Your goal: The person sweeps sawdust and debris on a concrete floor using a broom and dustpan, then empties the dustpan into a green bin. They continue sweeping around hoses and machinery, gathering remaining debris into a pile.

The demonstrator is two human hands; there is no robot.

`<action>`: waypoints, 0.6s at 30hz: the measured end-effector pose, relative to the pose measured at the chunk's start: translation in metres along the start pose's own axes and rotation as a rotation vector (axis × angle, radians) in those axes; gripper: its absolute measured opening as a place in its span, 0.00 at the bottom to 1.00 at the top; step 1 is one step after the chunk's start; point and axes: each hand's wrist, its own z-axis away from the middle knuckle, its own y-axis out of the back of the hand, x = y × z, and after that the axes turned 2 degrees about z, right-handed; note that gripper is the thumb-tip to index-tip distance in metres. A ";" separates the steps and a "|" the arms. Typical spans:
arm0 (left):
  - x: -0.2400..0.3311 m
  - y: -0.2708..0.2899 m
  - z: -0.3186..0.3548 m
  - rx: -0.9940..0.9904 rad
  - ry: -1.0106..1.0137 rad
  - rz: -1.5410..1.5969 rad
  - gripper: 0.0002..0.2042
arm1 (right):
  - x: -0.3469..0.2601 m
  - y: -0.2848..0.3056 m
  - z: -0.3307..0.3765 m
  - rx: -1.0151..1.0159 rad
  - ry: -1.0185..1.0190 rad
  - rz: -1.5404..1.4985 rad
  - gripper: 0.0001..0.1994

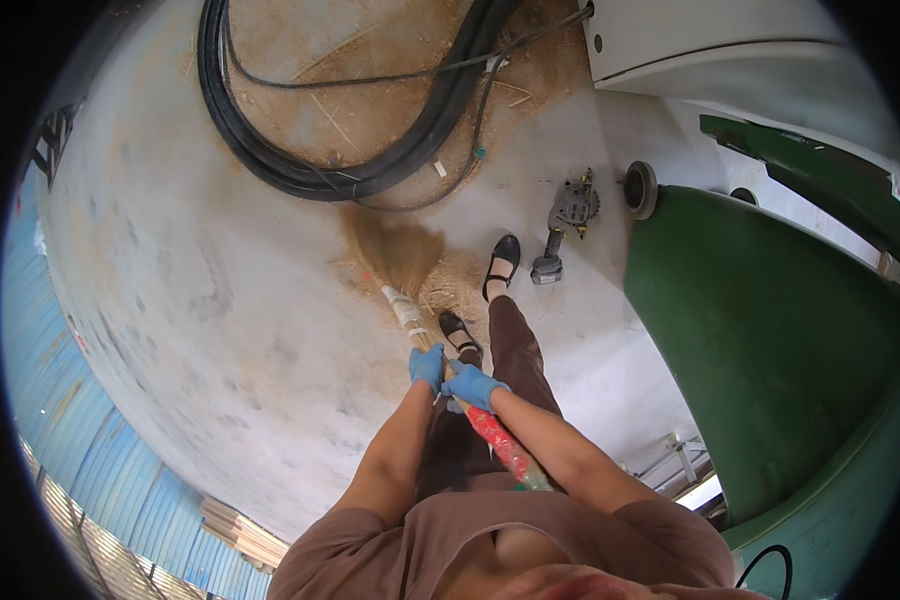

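Note:
Both of my hands wear blue gloves and grip one long broom [407, 308]. My left hand [427, 368] is wrapped round the handle on the side toward the bristles. Just behind it, my right hand [472, 385] closes on the same handle, whose red-wrapped end runs back toward my body. The fan of brown bristles [398, 250] rests on the floor and looks smeared by motion. Wood shavings and straw-like bits [448, 292] lie beside the bristles, close to my left shoe [459, 330].
A coil of thick black hose [310, 185] lies ahead on sawdust-covered floor [350, 90], with thin cables across it. A cordless circular saw [573, 205] sits right of my feet. A large green wheeled bin [750, 330] stands at the right, below a pale cabinet [710, 40].

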 end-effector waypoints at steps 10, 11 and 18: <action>0.028 -0.048 0.089 -0.053 -0.315 0.505 0.24 | -0.031 0.057 0.130 0.180 0.231 0.473 0.52; 0.038 -0.055 0.100 -0.067 -0.343 0.486 0.23 | -0.033 0.064 0.140 0.251 0.239 0.486 0.54; 0.128 -0.080 0.156 -0.410 -0.552 0.185 0.36 | -0.044 0.107 0.172 0.487 0.280 0.079 0.51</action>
